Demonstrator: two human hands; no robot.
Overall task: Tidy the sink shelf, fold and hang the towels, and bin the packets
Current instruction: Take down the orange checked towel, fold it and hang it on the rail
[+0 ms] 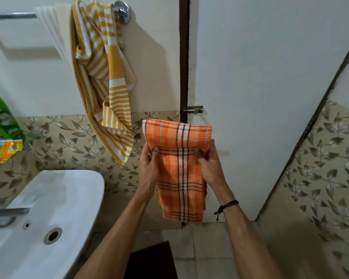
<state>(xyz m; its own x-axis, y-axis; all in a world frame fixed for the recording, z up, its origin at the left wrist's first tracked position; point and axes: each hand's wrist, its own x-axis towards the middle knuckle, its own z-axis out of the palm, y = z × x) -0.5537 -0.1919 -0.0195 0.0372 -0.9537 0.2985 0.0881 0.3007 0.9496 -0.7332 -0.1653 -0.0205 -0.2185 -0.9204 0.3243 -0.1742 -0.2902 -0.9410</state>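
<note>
While the left hand and right hand each pinch the orange checked towel mid-fold, line its edges up squarely before hanging it

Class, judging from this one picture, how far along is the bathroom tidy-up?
Done: nothing clearly. In hand: the left hand and right hand fold the orange checked towel. Left: the yellow striped towel hangs bunched on the chrome rail; an orange packet remains beside the green bottle.
</note>
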